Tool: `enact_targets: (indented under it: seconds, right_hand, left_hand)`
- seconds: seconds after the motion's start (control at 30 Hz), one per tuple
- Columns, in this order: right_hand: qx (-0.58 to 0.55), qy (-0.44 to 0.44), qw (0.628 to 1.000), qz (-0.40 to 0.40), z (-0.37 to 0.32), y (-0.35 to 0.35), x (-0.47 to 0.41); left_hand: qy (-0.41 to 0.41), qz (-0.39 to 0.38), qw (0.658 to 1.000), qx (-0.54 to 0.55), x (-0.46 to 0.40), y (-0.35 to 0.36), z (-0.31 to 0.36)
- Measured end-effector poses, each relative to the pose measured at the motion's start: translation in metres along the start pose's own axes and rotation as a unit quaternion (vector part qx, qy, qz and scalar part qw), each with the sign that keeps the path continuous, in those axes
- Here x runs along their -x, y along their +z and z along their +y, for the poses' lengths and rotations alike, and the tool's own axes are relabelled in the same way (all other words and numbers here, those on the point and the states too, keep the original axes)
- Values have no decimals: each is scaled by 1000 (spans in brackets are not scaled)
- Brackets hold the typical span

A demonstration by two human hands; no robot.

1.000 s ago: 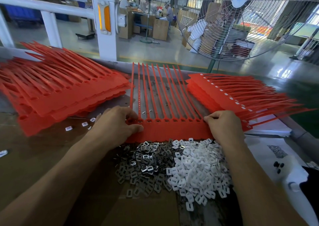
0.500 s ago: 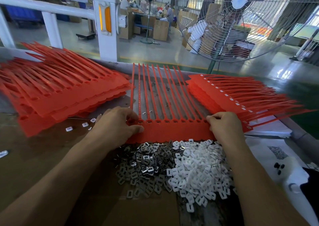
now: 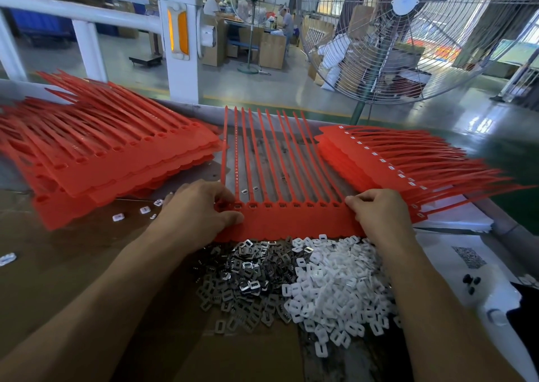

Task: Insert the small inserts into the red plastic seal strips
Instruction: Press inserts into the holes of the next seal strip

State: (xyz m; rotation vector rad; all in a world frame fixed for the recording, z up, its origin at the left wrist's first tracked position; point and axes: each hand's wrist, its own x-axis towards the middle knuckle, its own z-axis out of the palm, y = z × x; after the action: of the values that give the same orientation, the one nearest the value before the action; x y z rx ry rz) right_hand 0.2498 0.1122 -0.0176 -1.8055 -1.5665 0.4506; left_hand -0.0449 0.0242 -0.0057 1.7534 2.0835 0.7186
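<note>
Centrally, the comb-like red seal strip lies flat (glossy plastic), left hand and right hand pinching its ends; metal inserts and white inserts heap at 6 o'clock.

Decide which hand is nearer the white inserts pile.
Right. The right hand sits just above the white inserts pile; the left hand is up-left, past the metal inserts.

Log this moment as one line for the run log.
left hand: grips seal strip left end | right hand: grips right end | inserts: piled in front
</note>
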Motion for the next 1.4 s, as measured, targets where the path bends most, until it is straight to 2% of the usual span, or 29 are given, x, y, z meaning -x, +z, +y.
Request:
enact_targets:
  seconds: [0.13, 0.2, 0.3, 0.4, 0.63, 0.73, 0.83, 0.97, 1.23, 1.4]
  right_hand:
    - [11, -26, 999, 22, -8, -9, 6]
    - [-4, -50, 999, 1, -16, -16, 9]
    - [-26, -49, 990, -129, -25, -30, 19]
    - [19, -31, 962, -272, -29, -46, 26]
    - [90, -62, 904, -413, -39, -56, 35]
    - [129, -131, 891, -415, -44, -46, 37]
    - [108, -164, 881, -431, -46, -42, 39]
    - [46, -167, 874, -454, -47, -46, 37]
    - [2, -148, 892, -426, -43, -42, 35]
    - [-48, -137, 889, -435, -44, -39, 36]
  left_hand:
    - [-1, 1, 1000, 0, 0, 0, 0]
    - [-2, 0, 1000, 0, 0, 0, 0]
    - [0, 2, 1000, -2, 1, 0, 0]
    - [-2, 3, 1000, -1, 1, 1, 0]
    - [1, 7, 1000, 1, 0, 1, 0]
    - [5, 6, 1000, -2, -1, 2, 0]
    - [4, 0, 1000, -5, -2, 1, 0]
    - [4, 1, 1000, -4, -2, 1, 0]
    - [16, 15, 1000, 3, -2, 2, -2]
    - [20, 34, 999, 22, -2, 3, -2]
